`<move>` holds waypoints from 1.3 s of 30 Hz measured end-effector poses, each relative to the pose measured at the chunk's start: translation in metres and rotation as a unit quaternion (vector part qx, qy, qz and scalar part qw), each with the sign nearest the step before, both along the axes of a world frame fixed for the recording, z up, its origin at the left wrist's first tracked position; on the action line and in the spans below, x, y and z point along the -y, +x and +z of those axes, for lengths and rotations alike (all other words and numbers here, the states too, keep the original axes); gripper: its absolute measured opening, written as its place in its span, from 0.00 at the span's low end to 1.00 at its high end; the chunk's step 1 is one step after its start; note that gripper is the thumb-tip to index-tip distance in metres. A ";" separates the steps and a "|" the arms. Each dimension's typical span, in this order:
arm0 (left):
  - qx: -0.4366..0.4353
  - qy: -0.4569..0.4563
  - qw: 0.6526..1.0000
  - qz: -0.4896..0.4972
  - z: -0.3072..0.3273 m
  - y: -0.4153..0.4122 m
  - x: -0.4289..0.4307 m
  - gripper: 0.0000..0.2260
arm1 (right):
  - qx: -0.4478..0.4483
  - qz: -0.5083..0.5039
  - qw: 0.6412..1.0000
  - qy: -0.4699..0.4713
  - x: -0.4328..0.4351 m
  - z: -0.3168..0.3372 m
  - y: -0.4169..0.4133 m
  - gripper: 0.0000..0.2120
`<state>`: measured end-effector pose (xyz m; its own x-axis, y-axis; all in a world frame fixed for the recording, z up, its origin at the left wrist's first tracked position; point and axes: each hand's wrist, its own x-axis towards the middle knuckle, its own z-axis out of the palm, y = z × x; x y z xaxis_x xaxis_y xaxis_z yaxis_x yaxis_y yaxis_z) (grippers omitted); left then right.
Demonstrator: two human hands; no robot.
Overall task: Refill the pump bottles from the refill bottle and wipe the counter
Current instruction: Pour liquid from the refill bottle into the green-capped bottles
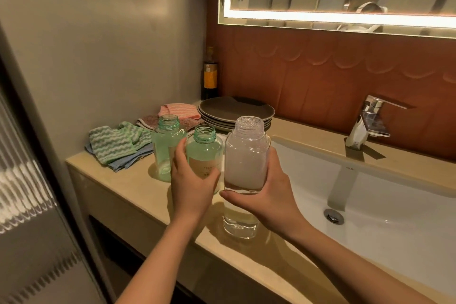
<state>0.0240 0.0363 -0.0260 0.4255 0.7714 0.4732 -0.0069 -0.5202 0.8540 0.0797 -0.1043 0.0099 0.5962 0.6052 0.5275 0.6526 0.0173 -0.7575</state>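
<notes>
**Step in hand (judged):** pouring from the refill bottle into the nearer green bottle; not yet begun, as both are upright.

**Refill bottle** point(245, 155): clear, uncapped, mostly full of cloudy pale liquid. It is held off the surface point(118, 192) near the front edge, just left of the sink point(370, 205).

**Right hand** point(271, 192): wrapped round the refill bottle's lower body, thumb under its base.

**Green bottle, labelled** point(204, 153): open-mouthed, standing just left of the refill bottle. Whether they touch cannot be told.

**Left hand** point(192, 185): clasped round this bottle's lower half.

**Green bottle, second** point(166, 145): open, close behind and left of the first, with little inside.

**Glass** point(239, 226): clear, at the front edge below the refill bottle.

**Cloths** point(116, 143): heaped toward the rear left corner.

**Method advised:** bring the refill lip directly over the narrow green mouth and tilt slowly for a thin stream. Keep the left hand bracing the bottle. Watch the level through the tinted wall and stop short of the neck.
</notes>
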 end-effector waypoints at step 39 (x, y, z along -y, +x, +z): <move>-0.108 0.037 0.980 -0.163 -0.025 -0.023 0.023 0.43 | 0.184 -0.061 0.959 -0.207 0.030 0.029 0.088 0.46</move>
